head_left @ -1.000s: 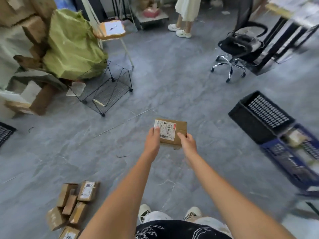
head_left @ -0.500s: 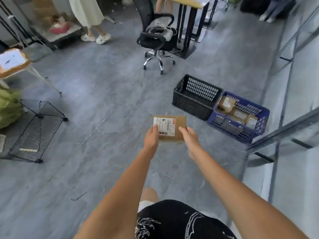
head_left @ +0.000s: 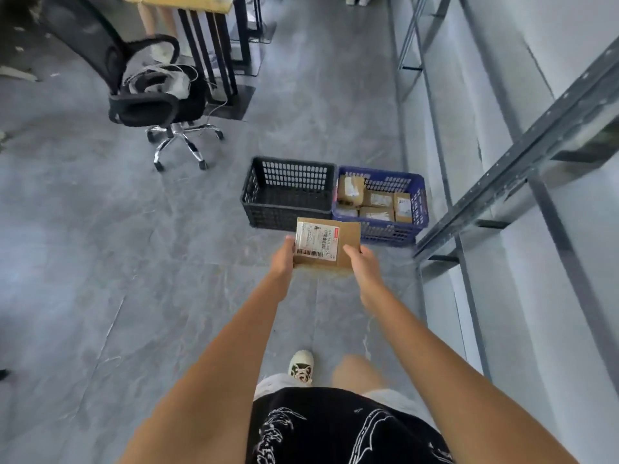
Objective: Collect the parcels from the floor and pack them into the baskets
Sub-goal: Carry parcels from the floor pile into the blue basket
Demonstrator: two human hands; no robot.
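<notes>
Carrying a flat cardboard parcel [head_left: 330,244] out front, the left hand [head_left: 283,259] and right hand [head_left: 363,266] each grip an edge, well short of the baskets. Best to close in before lowering it, probably into the empty black basket [head_left: 288,195] on the left; the blue basket [head_left: 415,209] already holds parcels. Both are rigid plastic lattice on smooth grey floor [head_left: 117,262].

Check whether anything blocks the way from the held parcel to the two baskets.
Nothing visible does. Both hands, left and right, hold the parcel just short of the black basket and blue basket; only bare floor lies between.
</notes>
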